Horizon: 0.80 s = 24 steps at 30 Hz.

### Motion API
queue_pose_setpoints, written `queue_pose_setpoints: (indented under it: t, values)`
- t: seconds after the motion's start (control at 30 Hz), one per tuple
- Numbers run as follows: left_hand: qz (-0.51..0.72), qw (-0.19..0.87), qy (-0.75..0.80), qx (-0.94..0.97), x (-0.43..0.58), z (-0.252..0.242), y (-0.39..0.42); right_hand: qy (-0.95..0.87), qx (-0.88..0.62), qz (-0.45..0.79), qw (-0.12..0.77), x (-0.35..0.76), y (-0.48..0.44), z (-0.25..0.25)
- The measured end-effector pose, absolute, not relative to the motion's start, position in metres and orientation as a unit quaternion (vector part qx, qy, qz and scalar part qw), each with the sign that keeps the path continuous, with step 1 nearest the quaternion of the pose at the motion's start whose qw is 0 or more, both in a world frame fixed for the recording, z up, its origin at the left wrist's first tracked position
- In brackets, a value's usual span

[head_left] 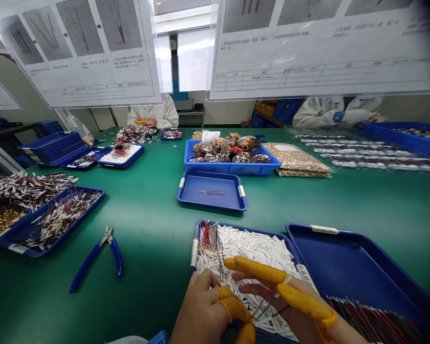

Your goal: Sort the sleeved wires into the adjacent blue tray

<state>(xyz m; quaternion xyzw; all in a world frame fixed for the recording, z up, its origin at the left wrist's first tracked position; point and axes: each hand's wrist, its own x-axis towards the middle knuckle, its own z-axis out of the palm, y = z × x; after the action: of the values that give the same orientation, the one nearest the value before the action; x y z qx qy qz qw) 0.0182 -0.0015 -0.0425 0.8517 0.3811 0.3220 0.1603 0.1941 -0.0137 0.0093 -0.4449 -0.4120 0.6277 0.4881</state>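
My left hand (209,310) is closed, with yellow finger cots on some fingers. Thin red and dark wires (261,309) stick out from its fingertips toward my other hand. My right hand (294,296), also in yellow cots, has its fingers stretched out and apart; its thumb is hard to make out. Both hands are over a blue tray filled with short white tubes (261,248). A small bunch of red, green and black wires (210,236) lies on the tubes at the tray's left end.
To the right, a blue tray (347,253) holds many dark wires (372,320). Blue-handled cutters (109,246) lie at left, near a tray of wire pieces (62,215). Ahead are a shallow tray (213,184) and a bin of wire bundles (229,150). Two people sit opposite, below hanging sheets (103,71).
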Motion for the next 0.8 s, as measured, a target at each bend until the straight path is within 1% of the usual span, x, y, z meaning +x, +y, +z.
queue_pose_setpoints:
  t: [0.13,0.27,0.4,0.53,0.6,0.67,0.73,0.8]
  values:
    - [0.344,0.148,0.389,0.842,0.022,-0.050,-0.002,-0.434,-0.436,0.634,0.469,0.205,-0.012,0.014]
    - [0.336,0.149,0.385,0.846,0.026,-0.054,-0.003,-0.461,-0.442,0.626,0.446,0.206,-0.004,0.007]
    - [0.339,0.222,0.421,0.812,0.026,-0.049,-0.004,-0.496,-0.453,0.609,0.421,0.202,0.003,-0.004]
    - [0.346,0.273,0.385,0.811,0.020,-0.030,-0.005,-0.529,-0.469,0.577,0.409,0.214,0.002,-0.005]
    - [0.366,0.287,0.382,0.798,0.017,-0.020,-0.005,-0.554,-0.506,0.509,0.423,0.225,0.000,-0.004]
    - [0.394,0.291,0.403,0.773,0.015,-0.013,-0.004,-0.587,-0.569,0.393,0.420,0.236,-0.002,-0.004]
    - [0.414,0.285,0.433,0.748,0.013,-0.008,-0.004,-0.628,-0.635,0.274,0.357,0.243,-0.005,-0.006]
    - [0.415,0.281,0.462,0.732,0.012,-0.005,-0.004,-0.660,-0.681,0.197,0.247,0.246,-0.009,-0.008]
